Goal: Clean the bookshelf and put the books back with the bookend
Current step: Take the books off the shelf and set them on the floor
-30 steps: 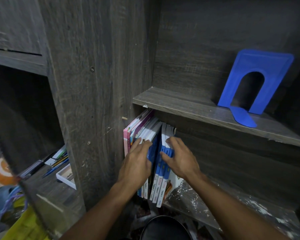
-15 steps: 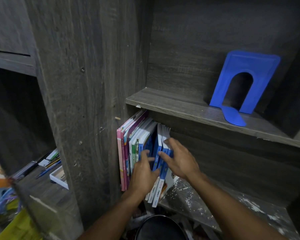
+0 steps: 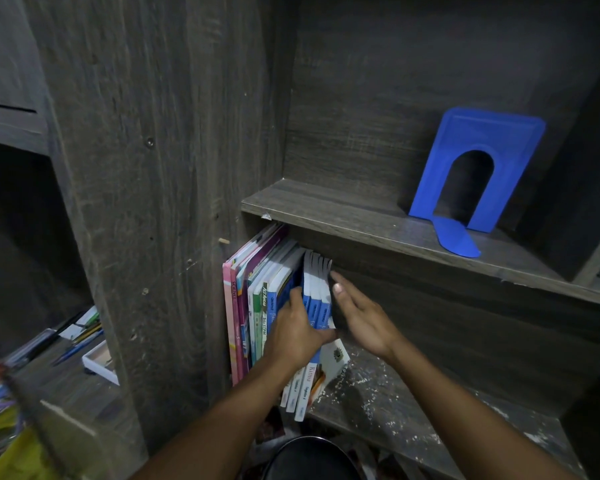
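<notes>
A row of books (image 3: pixel 253 306) stands at the left end of the lower shelf (image 3: pixel 413 403), against the side panel. My left hand (image 3: pixel 293 336) has its fingers pushed into a gap in the row and grips a small group of blue-and-white books (image 3: pixel 314 282). My right hand (image 3: pixel 361 315) presses flat, fingers straight, against the right side of that group. The books' lower ends stick out over the shelf's front edge. A blue bookend (image 3: pixel 471 143) stands alone at the right of the upper shelf (image 3: pixel 333 213), apart from both hands.
The lower shelf board is worn, with white flecks. Left of the thick side panel (image 3: pixel 160 202), a lower surface holds pens (image 3: pixel 80 337) and a white box (image 3: pixel 101 363). A dark round object (image 3: pixel 309 459) sits below the books.
My left hand slid right, from the fronts of the books into a gap beside the blue books. My right hand flattened against their right side, and the group now stands straighter.
</notes>
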